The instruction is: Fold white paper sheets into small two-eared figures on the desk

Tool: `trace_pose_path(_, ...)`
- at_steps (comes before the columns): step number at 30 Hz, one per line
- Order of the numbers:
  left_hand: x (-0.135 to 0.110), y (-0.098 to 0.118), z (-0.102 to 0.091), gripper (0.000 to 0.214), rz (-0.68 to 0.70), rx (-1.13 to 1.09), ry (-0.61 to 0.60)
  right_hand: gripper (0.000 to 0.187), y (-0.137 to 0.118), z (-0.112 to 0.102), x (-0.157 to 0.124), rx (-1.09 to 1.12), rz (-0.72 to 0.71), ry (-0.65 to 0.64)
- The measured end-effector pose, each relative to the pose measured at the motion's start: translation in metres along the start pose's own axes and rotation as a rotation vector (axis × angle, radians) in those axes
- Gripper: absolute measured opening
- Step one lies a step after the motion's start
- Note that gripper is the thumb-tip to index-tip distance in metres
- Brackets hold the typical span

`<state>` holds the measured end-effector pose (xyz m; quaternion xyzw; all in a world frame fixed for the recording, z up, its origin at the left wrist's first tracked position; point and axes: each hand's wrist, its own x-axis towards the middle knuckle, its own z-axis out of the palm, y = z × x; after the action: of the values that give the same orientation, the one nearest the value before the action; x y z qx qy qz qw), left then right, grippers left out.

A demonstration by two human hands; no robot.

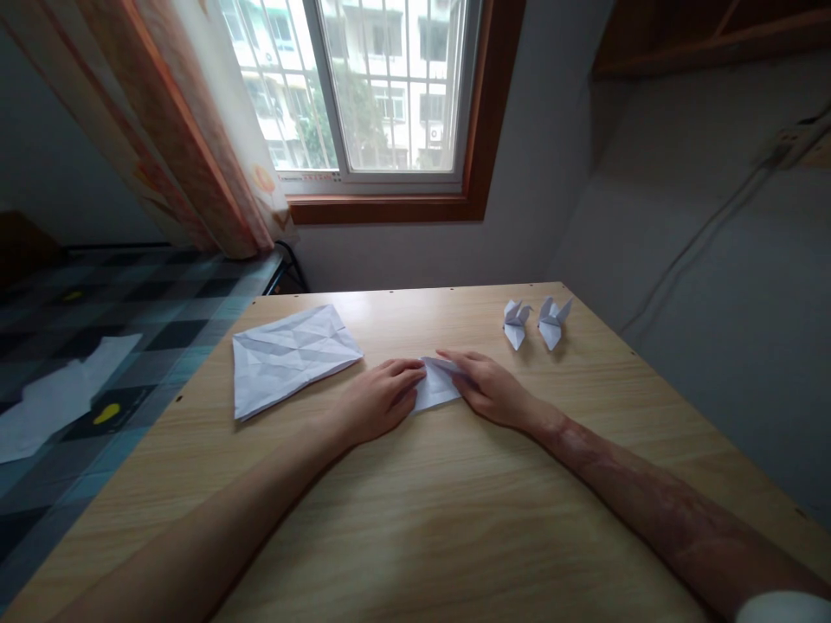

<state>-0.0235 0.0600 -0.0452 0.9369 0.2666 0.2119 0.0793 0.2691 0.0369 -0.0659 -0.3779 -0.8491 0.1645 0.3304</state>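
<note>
Both forearms reached in from the bottom of the view across the wooden table (454, 519), meeting near its middle. Between them lay a small folded paper (436, 387), flat on the table top. At nine o'clock of that paper, the left hand (376, 400) lay palm down with its fingers stretched out flat and close together, the tips pressing on the paper's left edge. At three o'clock, the right hand (488, 387) also lay palm down, fingers flat and slightly spread, covering the paper's right part; neither hand gripped it, both only pressed it down.

Toward ten o'clock from the hands, just beside the left hand, a larger creased sheet (289, 355) lay unfolded on the table. Toward one o'clock, well apart from the hands, two small folded paper figures (537, 324) stood side by side near the table's far right corner. Beyond the table's far edge, at twelve o'clock, a window (383, 86) showed, with a curtain (195, 130) hanging at its left.
</note>
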Motion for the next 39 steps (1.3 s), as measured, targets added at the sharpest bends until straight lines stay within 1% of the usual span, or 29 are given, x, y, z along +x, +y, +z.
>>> trace_pose_path(2, 0.000, 0.000, 0.001, 0.040, -0.013, 0.040, 0.005, 0.062, -0.004, -0.001, 0.000, -0.090, -0.048, -0.073)
trace_pose_path(5, 0.000, -0.001, 0.001, 0.043, -0.042, 0.088, 0.011, 0.062, -0.009, -0.004, -0.002, -0.205, -0.047, -0.166)
trace_pose_path(8, -0.001, -0.001, 0.000, 0.049, -0.058, 0.090, -0.005, 0.072, -0.013, -0.007, -0.004, -0.238, -0.043, -0.236)
trace_pose_path(11, -0.001, -0.001, 0.000, 0.051, -0.047, 0.119, -0.037, 0.081, -0.016, -0.009, -0.006, -0.246, -0.032, -0.267)
trace_pose_path(14, 0.000, 0.000, -0.001, 0.052, -0.056, 0.162, -0.064, 0.085, -0.018, -0.010, -0.006, -0.244, -0.042, -0.299)
trace_pose_path(17, 0.000, 0.000, -0.001, 0.054, -0.062, 0.165, -0.077, 0.086, -0.019, -0.010, -0.006, -0.232, -0.079, -0.313)
trace_pose_path(21, -0.001, -0.001, -0.001, 0.056, -0.055, 0.160, -0.091, 0.083, -0.020, -0.010, -0.005, -0.208, -0.112, -0.277)
trace_pose_path(24, -0.001, -0.001, 0.000, 0.055, -0.060, 0.188, -0.106, 0.077, -0.020, -0.011, -0.004, -0.203, -0.145, -0.267)
trace_pose_path(26, -0.001, -0.002, 0.000, 0.056, -0.060, 0.213, -0.119, 0.069, -0.019, -0.012, -0.003, -0.188, -0.184, -0.250)
trace_pose_path(28, -0.001, -0.002, 0.000, 0.056, -0.059, 0.229, -0.131, 0.058, -0.017, -0.013, -0.002, -0.153, -0.227, -0.229)
trace_pose_path(31, -0.001, -0.001, -0.002, 0.057, -0.062, 0.231, -0.130, 0.037, -0.015, -0.012, -0.001, -0.066, -0.271, -0.173)
trace_pose_path(34, -0.001, 0.002, -0.005, 0.074, -0.055, 0.227, -0.122, 0.023, -0.015, -0.010, -0.001, 0.026, -0.281, -0.085)
trace_pose_path(36, 0.000, 0.005, -0.007, 0.080, -0.044, 0.227, -0.115, 0.018, -0.016, -0.009, 0.000, 0.065, -0.273, -0.039)
trace_pose_path(39, 0.002, 0.009, -0.009, 0.069, -0.029, 0.224, -0.089, 0.012, -0.019, -0.009, 0.000, 0.049, -0.249, 0.006)
